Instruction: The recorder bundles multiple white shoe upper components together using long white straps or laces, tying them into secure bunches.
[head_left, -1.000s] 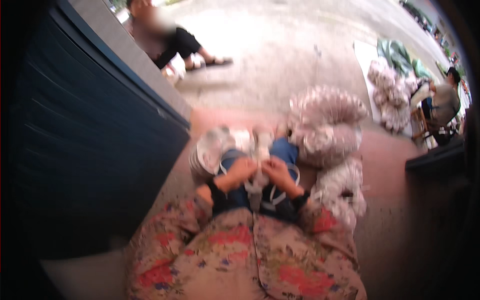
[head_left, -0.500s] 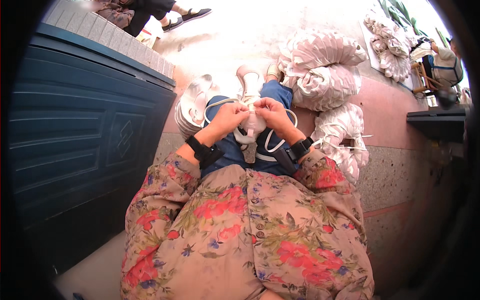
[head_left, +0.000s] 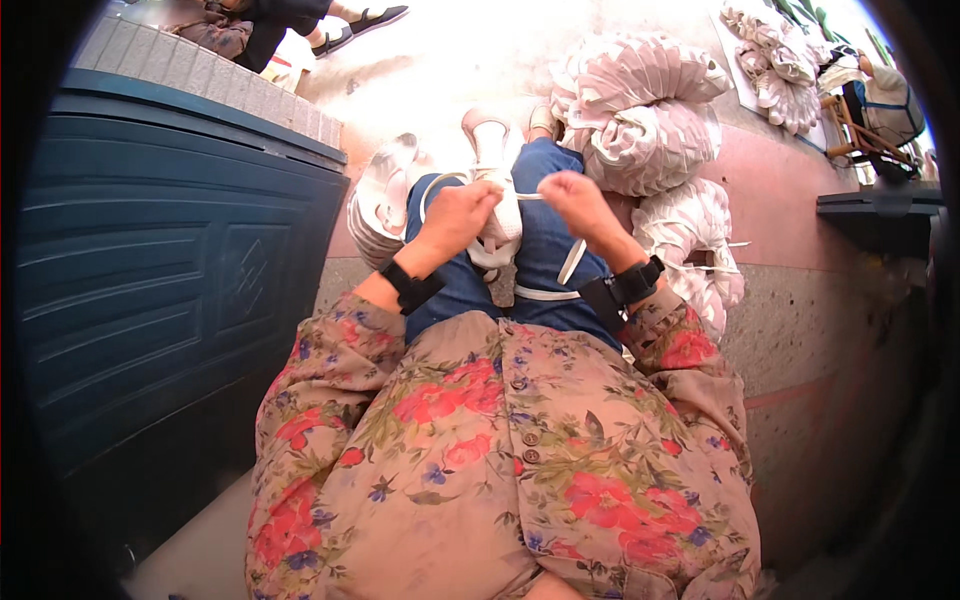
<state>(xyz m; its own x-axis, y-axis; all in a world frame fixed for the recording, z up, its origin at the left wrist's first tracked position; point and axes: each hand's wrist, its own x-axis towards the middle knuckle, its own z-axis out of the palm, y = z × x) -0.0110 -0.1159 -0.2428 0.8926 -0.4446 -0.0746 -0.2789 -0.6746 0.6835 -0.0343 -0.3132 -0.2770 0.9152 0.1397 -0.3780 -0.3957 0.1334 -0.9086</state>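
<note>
A white shoe upper (head_left: pixel 507 228) rests between my knees, on my blue trousers. My left hand (head_left: pixel 462 220) is closed at its left side, fingertips pinched on its edge; exactly what lies under them is partly hidden. My right hand (head_left: pixel 580 207) is closed, held off to the right of the upper. A white shoelace (head_left: pixel 530 196) runs taut from the upper to its fingers. A loop of lace curves up beside my left hand, and a loose length hangs below my right hand across my thigh.
Curled stacks of white shoe uppers (head_left: pixel 640 110) lie to the right, with a tied bundle (head_left: pixel 690 235) nearer me. Another stack (head_left: pixel 382 195) stands left of my knees. A dark blue panelled door (head_left: pixel 180 240) borders the left. A seated person's feet (head_left: pixel 360 30) show far left.
My right hand has moved right, away from the upper, drawing the lace straight. Both hands were together at the upper before; my left hand has stayed beside it.
</note>
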